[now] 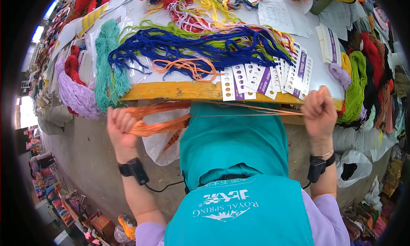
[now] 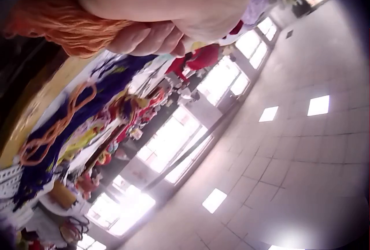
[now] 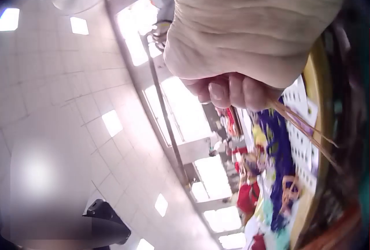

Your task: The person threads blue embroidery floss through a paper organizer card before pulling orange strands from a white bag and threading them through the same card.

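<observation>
An orange skein (image 1: 160, 127) is held beside the yellow edge of a table (image 1: 171, 91), over the lap of a teal apron (image 1: 232, 139). Its thick end is grasped in the left hand (image 1: 121, 128), with the fingers curled round the yarn. Thin strands (image 1: 294, 113), stretched straight across from the skein, are clenched in the right hand (image 1: 319, 113), well apart from the left; in the right wrist view they are seen leaving the fist beside the little finger's side of the grip or the index, which cannot be told. On the table, blue yarn (image 1: 192, 43) is spread in a long heap, and an orange bundle (image 1: 198, 72) is laid against its near side. Punched cards (image 1: 299, 71) are fanned at the blue yarn's right end. Teal yarn (image 1: 107, 54) is draped over the left corner, beside lilac yarn (image 1: 77, 94); green yarn (image 1: 356, 86) is hung at the right. A small camera is strapped to each wrist.
</observation>
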The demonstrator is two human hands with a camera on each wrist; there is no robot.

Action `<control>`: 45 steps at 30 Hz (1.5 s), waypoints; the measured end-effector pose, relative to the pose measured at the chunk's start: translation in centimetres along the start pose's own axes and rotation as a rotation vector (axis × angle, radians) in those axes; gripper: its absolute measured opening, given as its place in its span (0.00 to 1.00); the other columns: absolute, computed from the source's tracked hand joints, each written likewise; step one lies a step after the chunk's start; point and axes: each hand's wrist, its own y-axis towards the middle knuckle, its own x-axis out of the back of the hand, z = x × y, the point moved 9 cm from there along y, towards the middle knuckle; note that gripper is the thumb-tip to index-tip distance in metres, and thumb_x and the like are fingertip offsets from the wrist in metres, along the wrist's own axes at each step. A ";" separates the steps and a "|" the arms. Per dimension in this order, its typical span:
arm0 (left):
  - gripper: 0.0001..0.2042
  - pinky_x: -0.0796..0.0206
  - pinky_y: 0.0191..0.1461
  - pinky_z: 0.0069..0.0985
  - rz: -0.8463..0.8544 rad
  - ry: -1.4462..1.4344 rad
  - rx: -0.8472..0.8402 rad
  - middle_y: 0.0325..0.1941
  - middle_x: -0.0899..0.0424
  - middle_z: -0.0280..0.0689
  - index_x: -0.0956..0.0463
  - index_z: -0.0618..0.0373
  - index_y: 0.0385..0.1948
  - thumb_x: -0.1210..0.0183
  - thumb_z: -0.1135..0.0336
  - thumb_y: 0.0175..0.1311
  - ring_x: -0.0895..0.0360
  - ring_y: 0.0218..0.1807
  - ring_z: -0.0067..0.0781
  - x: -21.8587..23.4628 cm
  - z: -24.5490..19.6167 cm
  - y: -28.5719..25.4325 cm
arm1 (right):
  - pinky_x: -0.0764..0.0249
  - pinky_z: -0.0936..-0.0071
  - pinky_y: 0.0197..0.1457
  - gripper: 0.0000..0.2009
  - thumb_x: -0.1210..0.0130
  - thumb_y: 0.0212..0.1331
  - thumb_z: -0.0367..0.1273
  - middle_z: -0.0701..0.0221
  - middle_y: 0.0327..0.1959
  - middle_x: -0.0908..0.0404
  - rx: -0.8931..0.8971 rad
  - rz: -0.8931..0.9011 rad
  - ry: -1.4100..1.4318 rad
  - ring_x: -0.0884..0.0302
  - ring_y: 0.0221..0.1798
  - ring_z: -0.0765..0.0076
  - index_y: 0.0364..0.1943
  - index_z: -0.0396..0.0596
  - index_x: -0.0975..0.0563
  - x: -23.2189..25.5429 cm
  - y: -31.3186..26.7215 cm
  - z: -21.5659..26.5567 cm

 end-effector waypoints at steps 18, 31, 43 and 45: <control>0.15 0.56 0.16 0.17 0.059 0.249 -0.185 0.14 0.45 0.23 0.28 0.60 0.49 0.54 0.58 0.77 0.51 0.14 0.14 -0.2 -3.5 -1.5 | 0.43 0.92 0.25 0.11 0.50 0.70 0.31 0.76 0.38 0.16 0.323 -0.384 -1.386 0.36 0.24 0.93 0.51 0.46 0.20 9.1 -4.8 16.5; 0.10 0.48 0.16 0.13 0.304 0.736 0.275 0.25 0.26 0.30 0.26 0.58 0.45 0.41 0.64 0.68 0.38 0.14 0.12 -13.8 20.6 0.1 | 0.30 0.80 0.38 0.18 0.51 0.65 0.22 0.72 0.27 0.19 -0.207 0.563 -0.730 0.24 0.33 0.81 0.58 0.45 0.36 -12.6 4.3 -10.3; 0.09 0.39 0.20 0.15 0.088 0.578 0.183 0.40 0.19 0.38 0.26 0.58 0.45 0.45 0.64 0.71 0.29 0.21 0.18 -12.1 21.7 2.6 | 0.36 0.80 0.26 0.02 0.41 0.59 0.24 0.75 0.20 0.25 0.254 0.150 -1.052 0.33 0.24 0.85 0.32 0.40 0.19 -9.2 7.3 -6.9; 0.13 0.35 0.21 0.16 0.019 0.651 0.227 0.48 0.19 0.42 0.27 0.60 0.51 0.45 0.64 0.71 0.24 0.25 0.21 -12.4 21.6 2.7 | 0.33 0.80 0.27 0.03 0.41 0.59 0.25 0.72 0.21 0.21 0.193 0.098 -1.041 0.30 0.25 0.85 0.34 0.39 0.19 -7.0 9.5 -7.2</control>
